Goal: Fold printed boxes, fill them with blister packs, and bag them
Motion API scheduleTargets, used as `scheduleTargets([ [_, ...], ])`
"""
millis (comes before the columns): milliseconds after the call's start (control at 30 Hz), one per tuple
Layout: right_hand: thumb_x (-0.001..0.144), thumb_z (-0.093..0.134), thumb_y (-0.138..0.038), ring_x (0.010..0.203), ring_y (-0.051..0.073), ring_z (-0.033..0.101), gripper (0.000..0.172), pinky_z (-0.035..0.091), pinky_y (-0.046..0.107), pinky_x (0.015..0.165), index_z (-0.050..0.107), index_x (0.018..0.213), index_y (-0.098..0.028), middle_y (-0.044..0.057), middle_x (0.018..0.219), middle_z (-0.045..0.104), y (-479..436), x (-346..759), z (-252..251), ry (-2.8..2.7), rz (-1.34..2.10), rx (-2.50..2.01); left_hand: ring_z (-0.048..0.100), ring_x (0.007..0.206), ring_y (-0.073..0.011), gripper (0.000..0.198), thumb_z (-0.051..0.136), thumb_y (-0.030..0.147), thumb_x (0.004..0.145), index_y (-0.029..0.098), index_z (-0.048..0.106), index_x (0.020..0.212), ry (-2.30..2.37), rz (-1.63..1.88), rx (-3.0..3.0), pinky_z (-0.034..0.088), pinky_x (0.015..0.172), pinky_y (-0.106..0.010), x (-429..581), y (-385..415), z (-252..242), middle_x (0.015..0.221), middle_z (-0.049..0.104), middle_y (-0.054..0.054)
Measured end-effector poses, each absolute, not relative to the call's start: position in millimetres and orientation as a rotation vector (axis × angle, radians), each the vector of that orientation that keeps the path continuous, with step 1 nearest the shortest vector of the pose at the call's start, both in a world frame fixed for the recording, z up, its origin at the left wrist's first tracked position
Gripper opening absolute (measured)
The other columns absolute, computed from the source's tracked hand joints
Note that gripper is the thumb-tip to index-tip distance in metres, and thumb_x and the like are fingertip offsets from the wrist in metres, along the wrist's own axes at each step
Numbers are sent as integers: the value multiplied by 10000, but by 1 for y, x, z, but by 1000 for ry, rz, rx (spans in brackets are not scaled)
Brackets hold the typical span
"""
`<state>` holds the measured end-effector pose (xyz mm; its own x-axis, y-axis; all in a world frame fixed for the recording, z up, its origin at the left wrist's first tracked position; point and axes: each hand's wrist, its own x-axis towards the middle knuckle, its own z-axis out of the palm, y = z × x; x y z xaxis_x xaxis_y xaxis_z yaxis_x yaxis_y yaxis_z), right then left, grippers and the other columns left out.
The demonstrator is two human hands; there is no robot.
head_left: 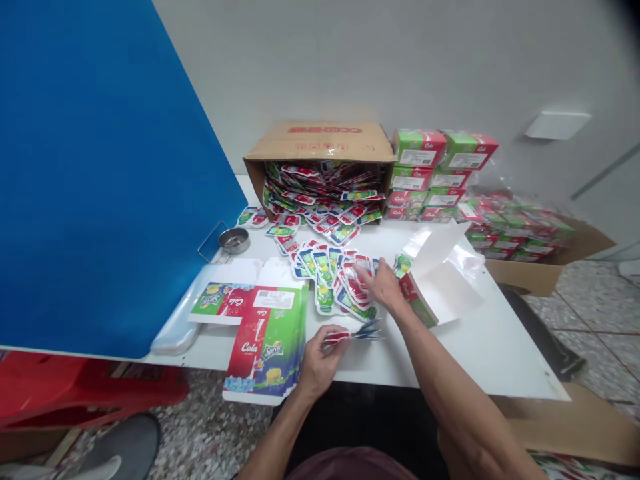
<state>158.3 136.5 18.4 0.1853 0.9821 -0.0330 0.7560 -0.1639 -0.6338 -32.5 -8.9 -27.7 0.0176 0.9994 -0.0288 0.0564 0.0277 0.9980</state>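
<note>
My left hand (321, 363) is closed around a few small flat packets (353, 333), held edge-up near the table's front edge. My right hand (384, 287) reaches over a loose pile of red and green bottle-shaped packets (324, 267). Its thumb lies on a red packet (354, 283), with the fingers bent beside it; their tips are partly hidden. Just right of this hand, an open carton (445, 293) lies with its white flaps spread. Flat printed Cola and Sprite cartons (267, 340) are stacked to the left of my left hand.
At the back, a cardboard box (320, 141) on its side spills packets. Filled cartons (420, 160) are stacked beside it, with more in a box (525, 270) at right. A metal dish (234, 241), clear plastic bags (183, 320) and a blue panel (100, 167) are at left.
</note>
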Motion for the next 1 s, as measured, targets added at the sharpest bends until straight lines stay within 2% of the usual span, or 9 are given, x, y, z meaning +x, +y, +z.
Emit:
scheduleTargets([
  [100,795,557,-809,1228,447,571,985,424,550,1021,481,1403,-38,313,1341,579,147,147,17,-1745,586,-2160,741,941,-224,295,753,367,849,188,682,1073,1251,1142,1225,583,866,-322,-32,-11,-28,1020,769,-74],
  [267,995,415,-479,1145,338,642,470,461,429,959,620,1228,-127,219,1250,655,139,144,11,-1886,453,-2169,720,899,-200,213,726,351,875,176,704,995,1213,1155,1285,565,843,-298,-33,-11,-28,961,757,-55],
  [400,988,410,-287,1055,304,682,343,476,400,930,671,1168,-154,177,1134,719,121,158,16,-1910,496,-2035,711,911,-202,208,720,353,882,180,694,995,1201,1160,1304,562,854,-315,-35,-8,-27,998,743,-64],
  [567,960,553,-344,1182,276,635,309,465,411,1031,689,1217,-243,88,1272,701,74,185,14,-1606,887,-1247,605,1267,-288,184,724,337,881,194,671,983,1120,1200,1350,499,1062,-415,-37,-7,-27,1403,592,-126],
  [633,902,635,-333,1186,286,634,230,463,425,1042,739,1082,-237,79,1243,715,55,190,6,-1524,1162,-1042,531,1365,-314,367,737,337,873,229,617,1203,1088,1217,1287,475,1099,-460,-36,-9,-30,1534,478,-137],
  [767,863,590,-274,962,260,685,190,511,409,917,746,940,-198,63,1003,752,35,184,-5,-1412,1548,-1029,369,1485,-355,976,826,338,785,304,250,1571,1072,1346,1284,419,1152,-508,-34,-10,-34,1648,296,-164],
  [833,873,559,-261,916,240,682,225,513,393,888,743,984,-196,47,960,744,33,181,0,-1448,1646,-1053,376,1478,-365,866,853,330,749,264,419,1495,1121,1373,1373,392,1173,-499,-36,-11,-35,1608,372,-161],
  [900,885,569,-281,1014,250,672,289,500,400,938,727,1116,-211,50,1059,743,38,184,12,-1567,1687,-1021,530,1360,-341,519,836,316,767,215,634,1234,1154,1333,1419,442,1130,-467,-37,-11,-36,1386,607,-141],
  [1000,952,517,-431,1199,274,617,422,477,429,1014,642,1305,-237,78,1276,687,59,189,28,-1582,1522,-1017,717,1015,-251,295,802,301,806,193,655,1037,1144,1230,1348,569,927,-375,-37,-13,-37,1024,723,-69],
])
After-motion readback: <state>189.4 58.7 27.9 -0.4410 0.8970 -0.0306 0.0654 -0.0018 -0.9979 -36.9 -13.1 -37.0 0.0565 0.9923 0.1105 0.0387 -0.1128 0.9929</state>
